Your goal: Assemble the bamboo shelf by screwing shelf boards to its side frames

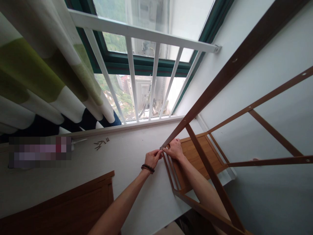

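A brown wooden frame [209, 94] of long posts and crossbars stands on the white surface, its long post running up to the upper right. At the post's lower end my left hand [153, 159] pinches with thumb and fingers; a tiny dark piece shows at the fingertips, too small to name. My right hand [174, 149] is closed around the same post end from the other side, thumb toward the left fingertips. A beaded bracelet [147, 168] circles my left wrist. Beside my right forearm lies a wooden panel [195, 153] within the frame.
Several small brown pegs or screws [100, 144] lie to the left on the white surface [132, 143]. A dark wooden panel [73, 202] is at lower left. A blurred-out package [40, 152] sits below the curtain [49, 65]. White window railing [146, 36] stands behind.
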Available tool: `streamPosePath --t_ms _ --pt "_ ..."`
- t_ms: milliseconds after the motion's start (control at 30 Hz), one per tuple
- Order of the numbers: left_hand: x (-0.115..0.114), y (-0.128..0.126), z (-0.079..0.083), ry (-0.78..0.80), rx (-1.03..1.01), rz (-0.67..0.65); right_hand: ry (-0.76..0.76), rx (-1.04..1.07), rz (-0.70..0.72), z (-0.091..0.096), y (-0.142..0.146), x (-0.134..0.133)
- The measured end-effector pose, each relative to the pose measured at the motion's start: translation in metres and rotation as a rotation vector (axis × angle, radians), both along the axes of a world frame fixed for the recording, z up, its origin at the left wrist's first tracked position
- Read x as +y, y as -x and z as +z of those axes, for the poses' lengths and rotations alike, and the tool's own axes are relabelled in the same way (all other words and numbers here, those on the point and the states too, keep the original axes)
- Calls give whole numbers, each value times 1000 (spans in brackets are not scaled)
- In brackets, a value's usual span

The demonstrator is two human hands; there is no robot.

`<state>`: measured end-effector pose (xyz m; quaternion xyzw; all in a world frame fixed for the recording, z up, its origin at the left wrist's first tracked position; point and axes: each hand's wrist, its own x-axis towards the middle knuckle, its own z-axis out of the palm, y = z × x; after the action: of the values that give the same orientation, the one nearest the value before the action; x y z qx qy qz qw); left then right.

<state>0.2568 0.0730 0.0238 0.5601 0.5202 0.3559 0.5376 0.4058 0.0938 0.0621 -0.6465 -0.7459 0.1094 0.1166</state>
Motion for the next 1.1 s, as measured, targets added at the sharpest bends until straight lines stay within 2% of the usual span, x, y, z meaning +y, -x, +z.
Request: streamPosePath --t_ms 300,467,1100 --pt "0 0 -2 34 -54 76 10 18 4 2 0 0" --pt "-3 0 -7 22 -79 68 -12 19 2 1 1 0" --pt "-1 -4 0 48 -84 72 -2 30 6 -2 -1 0"
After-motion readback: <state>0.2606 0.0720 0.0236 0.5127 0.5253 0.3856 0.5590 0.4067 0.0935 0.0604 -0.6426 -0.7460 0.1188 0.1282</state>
